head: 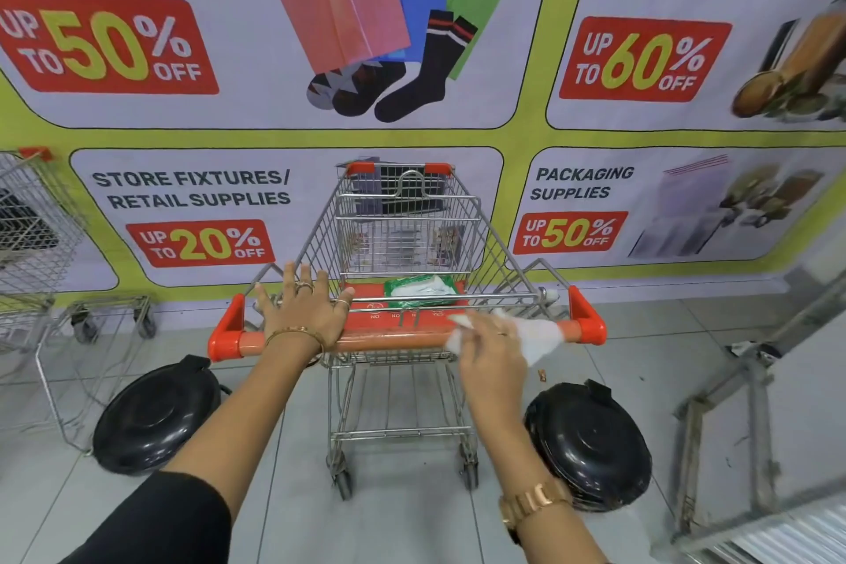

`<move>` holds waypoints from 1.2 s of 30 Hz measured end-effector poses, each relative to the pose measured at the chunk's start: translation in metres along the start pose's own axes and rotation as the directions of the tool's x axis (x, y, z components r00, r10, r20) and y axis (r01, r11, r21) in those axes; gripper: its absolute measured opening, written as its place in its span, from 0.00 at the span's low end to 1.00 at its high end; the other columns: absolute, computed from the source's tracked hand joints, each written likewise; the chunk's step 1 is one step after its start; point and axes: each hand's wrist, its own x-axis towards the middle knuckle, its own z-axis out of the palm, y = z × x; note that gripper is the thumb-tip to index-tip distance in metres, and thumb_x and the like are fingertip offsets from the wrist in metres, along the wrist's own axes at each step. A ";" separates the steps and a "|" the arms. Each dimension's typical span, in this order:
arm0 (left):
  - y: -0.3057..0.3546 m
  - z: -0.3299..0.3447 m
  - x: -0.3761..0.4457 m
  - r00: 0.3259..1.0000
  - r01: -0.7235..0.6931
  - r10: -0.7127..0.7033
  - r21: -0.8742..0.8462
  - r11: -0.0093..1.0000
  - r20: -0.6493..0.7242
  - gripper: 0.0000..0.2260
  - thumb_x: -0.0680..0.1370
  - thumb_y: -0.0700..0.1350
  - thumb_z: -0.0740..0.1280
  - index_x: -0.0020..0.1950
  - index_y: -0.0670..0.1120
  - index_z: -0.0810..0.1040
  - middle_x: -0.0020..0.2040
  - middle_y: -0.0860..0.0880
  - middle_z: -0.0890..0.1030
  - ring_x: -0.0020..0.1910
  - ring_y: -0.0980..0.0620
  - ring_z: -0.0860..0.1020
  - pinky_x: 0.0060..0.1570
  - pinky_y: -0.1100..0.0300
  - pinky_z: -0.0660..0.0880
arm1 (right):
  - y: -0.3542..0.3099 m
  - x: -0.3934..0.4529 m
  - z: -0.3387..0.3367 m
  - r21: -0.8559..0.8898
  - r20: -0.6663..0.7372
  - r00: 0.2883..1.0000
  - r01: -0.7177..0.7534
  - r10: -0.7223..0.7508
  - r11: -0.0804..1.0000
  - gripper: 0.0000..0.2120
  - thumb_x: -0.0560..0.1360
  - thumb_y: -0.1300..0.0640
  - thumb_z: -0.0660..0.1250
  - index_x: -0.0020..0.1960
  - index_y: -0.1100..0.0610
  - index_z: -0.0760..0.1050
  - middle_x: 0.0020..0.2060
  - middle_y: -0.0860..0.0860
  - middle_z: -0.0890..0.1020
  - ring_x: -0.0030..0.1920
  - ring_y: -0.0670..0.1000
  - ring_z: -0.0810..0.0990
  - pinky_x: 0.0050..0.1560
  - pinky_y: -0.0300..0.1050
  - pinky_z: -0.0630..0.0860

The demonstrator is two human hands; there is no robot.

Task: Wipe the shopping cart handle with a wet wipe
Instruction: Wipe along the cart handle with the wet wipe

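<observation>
Across the frame runs the orange cart handle [393, 340], long axis left to right. Right hand [492, 348] pinches the wet wipe [535, 334] onto its right portion; unwiped length lies leftward. Left hand [304, 311] rests flat, fingers spread, on the left portion. Wipe blurred; contact underneath hidden.

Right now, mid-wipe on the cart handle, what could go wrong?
1. The silver wire shopping cart stands on castors; only the flat left hand steadies the orange plastic handle, so a hard stroke could roll it.
2. The white wet wipe hangs loosely from the right hand and may slip.
3. The green wipe packet on the child-seat flap could get knocked off.
</observation>
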 end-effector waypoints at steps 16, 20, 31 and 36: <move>-0.003 0.002 -0.004 1.000 0.011 -0.011 -0.007 1.000 0.001 0.29 0.80 0.61 0.44 0.77 0.49 0.53 0.79 0.47 0.46 0.77 0.47 0.39 0.73 0.38 0.40 | -0.023 -0.006 -0.007 0.127 0.207 0.951 0.208 -0.231 0.970 0.13 0.71 0.70 0.62 0.49 0.59 0.81 0.50 0.55 0.83 0.50 0.52 0.78 0.56 0.45 0.74; -0.005 0.001 -0.004 1.000 0.007 -0.007 -0.014 1.000 -0.003 0.28 0.80 0.61 0.45 0.77 0.49 0.53 0.79 0.47 0.46 0.77 0.46 0.39 0.73 0.39 0.40 | -0.018 -0.005 -0.007 0.112 0.206 0.934 0.274 -0.292 0.955 0.14 0.72 0.69 0.62 0.54 0.59 0.78 0.66 0.55 0.71 0.65 0.52 0.70 0.62 0.38 0.64; -0.005 0.001 -0.003 1.000 0.011 -0.011 -0.011 1.000 0.000 0.29 0.80 0.61 0.46 0.77 0.48 0.53 0.79 0.46 0.46 0.77 0.46 0.39 0.73 0.39 0.42 | 0.017 0.001 -0.025 -0.326 0.118 0.985 0.159 -0.126 0.932 0.17 0.78 0.49 0.56 0.65 0.52 0.71 0.73 0.54 0.61 0.75 0.54 0.51 0.73 0.59 0.46; -0.004 0.003 -0.003 1.000 0.017 -0.017 -0.007 1.000 -0.008 0.29 0.80 0.61 0.46 0.77 0.48 0.53 0.79 0.46 0.47 0.77 0.45 0.40 0.73 0.39 0.42 | 0.010 -0.001 -0.023 -0.203 0.066 0.998 -0.011 0.025 0.979 0.16 0.78 0.54 0.57 0.66 0.51 0.70 0.74 0.62 0.51 0.75 0.60 0.43 0.73 0.62 0.53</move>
